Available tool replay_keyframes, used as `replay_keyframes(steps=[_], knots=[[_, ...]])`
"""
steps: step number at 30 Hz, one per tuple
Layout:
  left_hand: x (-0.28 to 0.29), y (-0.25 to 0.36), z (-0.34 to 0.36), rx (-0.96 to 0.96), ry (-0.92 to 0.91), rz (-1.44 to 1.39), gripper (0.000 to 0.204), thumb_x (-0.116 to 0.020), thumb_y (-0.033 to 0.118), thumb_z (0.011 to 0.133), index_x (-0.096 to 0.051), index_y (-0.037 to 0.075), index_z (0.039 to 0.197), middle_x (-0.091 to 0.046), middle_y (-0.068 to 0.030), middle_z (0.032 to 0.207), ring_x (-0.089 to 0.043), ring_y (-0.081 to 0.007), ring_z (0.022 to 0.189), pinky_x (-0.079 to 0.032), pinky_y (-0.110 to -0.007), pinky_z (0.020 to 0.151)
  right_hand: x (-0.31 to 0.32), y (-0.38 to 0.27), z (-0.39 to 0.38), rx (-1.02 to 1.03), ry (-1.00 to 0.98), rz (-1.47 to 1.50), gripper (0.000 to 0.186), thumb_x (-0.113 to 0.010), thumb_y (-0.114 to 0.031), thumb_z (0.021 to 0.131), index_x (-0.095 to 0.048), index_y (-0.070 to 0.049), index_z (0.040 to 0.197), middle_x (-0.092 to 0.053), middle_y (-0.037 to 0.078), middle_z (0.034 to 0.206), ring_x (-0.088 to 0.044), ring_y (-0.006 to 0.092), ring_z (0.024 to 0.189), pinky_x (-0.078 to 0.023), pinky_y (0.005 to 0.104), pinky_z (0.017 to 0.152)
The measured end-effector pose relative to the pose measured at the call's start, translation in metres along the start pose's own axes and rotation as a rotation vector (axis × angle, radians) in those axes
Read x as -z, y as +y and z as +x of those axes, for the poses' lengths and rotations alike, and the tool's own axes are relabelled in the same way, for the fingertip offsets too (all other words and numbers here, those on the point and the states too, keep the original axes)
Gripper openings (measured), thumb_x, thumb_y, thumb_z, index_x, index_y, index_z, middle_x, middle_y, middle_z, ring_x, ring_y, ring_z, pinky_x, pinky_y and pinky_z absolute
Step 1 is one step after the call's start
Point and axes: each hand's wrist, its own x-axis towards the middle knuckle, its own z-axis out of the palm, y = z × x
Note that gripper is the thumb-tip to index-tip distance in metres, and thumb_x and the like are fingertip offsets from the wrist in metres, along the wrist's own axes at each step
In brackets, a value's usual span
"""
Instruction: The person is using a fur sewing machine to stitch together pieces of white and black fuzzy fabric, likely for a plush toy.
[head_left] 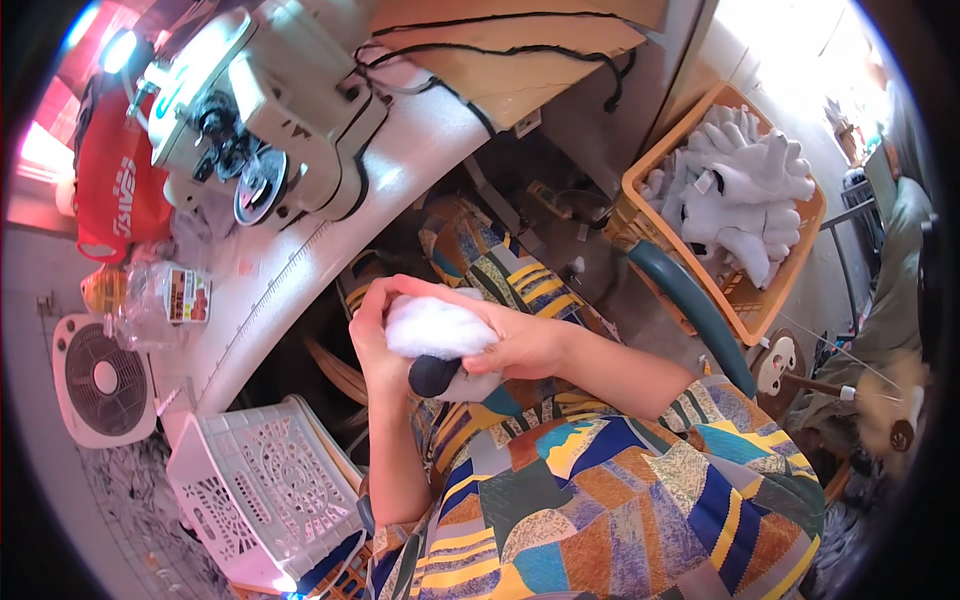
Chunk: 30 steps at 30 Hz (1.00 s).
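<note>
Above my lap I hold a white fluffy plush piece [437,328] with a dark, rounded patch at its near end. My left hand [374,325] is wrapped round its left side, fingers curled over the far edge. From the right, my right hand [520,340] grips the same piece, the thumb pressed near the dark patch. The fingers of both hands are partly hidden behind the white fluff. An industrial sewing machine [270,110] with a round metal disc stands on the white table [400,165] ahead to the left.
An orange crate [640,190] at the right holds several white plush pieces [745,185]. At the lower left stands a white plastic basket [265,480], near a box fan [103,375]. A red bag [120,190] and clear plastic containers [150,300] lie by the machine. A dark chair armrest [695,310] is at my right.
</note>
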Motion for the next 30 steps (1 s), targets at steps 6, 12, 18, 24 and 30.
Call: replay_keyframes(steps=[6,12,18,24,30], knots=[[0.009,0.017,-0.015,-0.161,0.067,0.370,0.030,-0.071,0.014,0.063,-0.062,0.003,0.089,-0.061,-0.0114,0.078,-0.058,-0.0236,0.074,-0.042,-0.033,0.073,0.000,-0.011,0.002,0.081,0.295,-0.299,0.070,-0.079,-0.004,0.065,-0.052,-0.009,0.129,-0.060,0.006,0.117,-0.056,0.0159,0.109,-0.044,0.0325,0.096],[-0.034,0.042,-0.053,-0.688,0.072,0.748,0.038,-0.074,0.029,0.064,-0.057,0.002,0.083,-0.055,-0.0100,0.079,-0.053,-0.0283,0.077,-0.033,-0.040,0.078,0.026,-0.007,0.013,0.835,0.701,-1.487,0.028,-0.073,-0.011,0.066,-0.062,-0.007,0.092,-0.058,0.007,0.083,-0.057,0.0231,0.076,-0.045,0.0324,0.068],[-0.013,0.046,-0.034,-0.595,0.117,0.693,0.030,-0.067,0.022,0.066,-0.059,0.003,0.088,-0.058,-0.0093,0.087,-0.057,-0.0253,0.086,-0.032,-0.039,0.081,-0.006,-0.024,-0.002,1.019,0.415,-1.901,0.040,-0.070,-0.015,0.067,-0.065,-0.009,0.106,-0.061,0.006,0.094,-0.058,0.0240,0.084,-0.046,0.0352,0.077],[-0.031,0.054,-0.047,-0.632,0.053,0.503,0.038,-0.071,0.023,0.064,-0.060,0.001,0.093,-0.059,-0.0102,0.089,-0.057,-0.0274,0.084,-0.034,-0.039,0.079,0.002,-0.028,0.004,1.066,0.357,-1.782,0.027,-0.070,-0.010,0.065,-0.069,-0.004,0.091,-0.062,0.009,0.088,-0.062,0.0197,0.061,-0.047,0.0274,0.050],[-0.023,0.058,-0.036,-0.661,-0.049,0.438,0.036,-0.073,0.016,0.063,-0.059,-0.001,0.091,-0.059,-0.0122,0.086,-0.056,-0.0298,0.080,-0.036,-0.040,0.077,0.005,-0.032,0.016,1.032,0.435,-1.632,0.018,-0.071,-0.008,0.063,-0.062,-0.005,0.077,-0.064,0.012,0.087,-0.061,0.0260,0.073,-0.050,0.0307,0.065]])
